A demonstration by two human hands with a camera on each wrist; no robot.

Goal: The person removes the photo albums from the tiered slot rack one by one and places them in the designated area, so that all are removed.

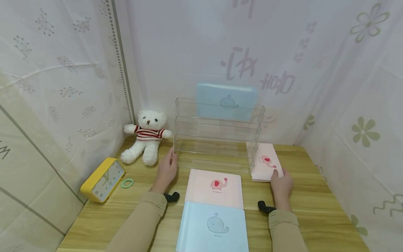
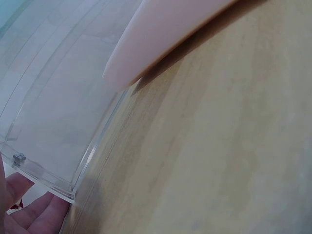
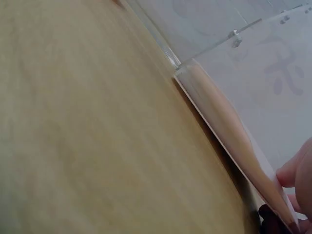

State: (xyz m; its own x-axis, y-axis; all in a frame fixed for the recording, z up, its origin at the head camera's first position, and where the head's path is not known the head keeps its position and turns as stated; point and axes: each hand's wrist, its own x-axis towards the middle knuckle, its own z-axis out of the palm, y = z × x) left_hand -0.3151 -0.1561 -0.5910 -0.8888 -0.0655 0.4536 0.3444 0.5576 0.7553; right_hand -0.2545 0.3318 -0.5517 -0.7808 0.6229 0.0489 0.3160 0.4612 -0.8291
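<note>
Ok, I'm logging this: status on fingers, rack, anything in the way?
Left fingers touching clear rack at its left side. Right fingers pinching pink book beside it. Rack upright. In front: second pink book, blue whale book.

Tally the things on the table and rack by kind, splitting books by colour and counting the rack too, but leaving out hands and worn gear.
Pink books: 2
Blue books: 2
Clear rack: 1
Teddy bear: 1
Yellow clock: 1
Green ring: 1
Total: 8
</note>
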